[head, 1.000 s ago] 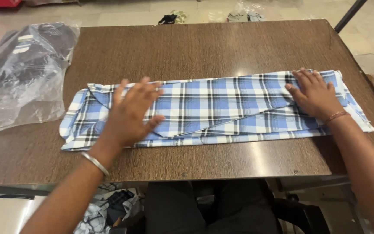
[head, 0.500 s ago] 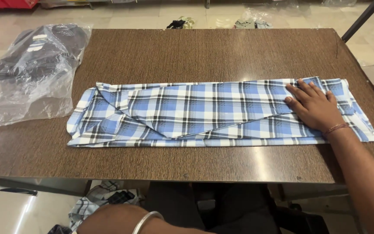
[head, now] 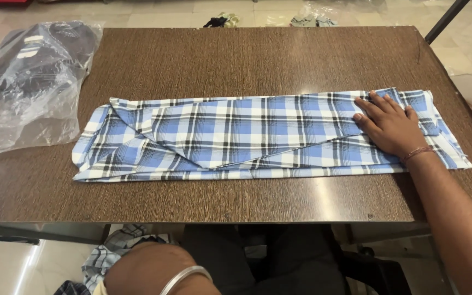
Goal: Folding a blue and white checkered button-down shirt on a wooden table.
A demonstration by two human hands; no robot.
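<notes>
A blue, white and black checked shirt (head: 236, 136) lies folded into a long narrow strip across the brown wooden table (head: 258, 60). My right hand (head: 389, 125) rests flat on the strip's right end, fingers spread, palm pressing the cloth down. A thin bracelet sits on that wrist. Of my left arm only the forearm and a silver bangle (head: 184, 276) show, at the bottom edge below the table; the left hand itself is out of sight. The collar end of the shirt points left.
A clear plastic bag (head: 28, 82) holding dark clothing lies on the table's left end. More checked cloth (head: 110, 251) lies on the floor under the table's front edge. Small garments (head: 219, 21) lie on the tiled floor beyond. A dark slanted pole (head: 446, 19) stands at the top right.
My left hand has lifted off the shirt's left part and drawn back below the table's front edge. My right hand has stayed on the right end.
</notes>
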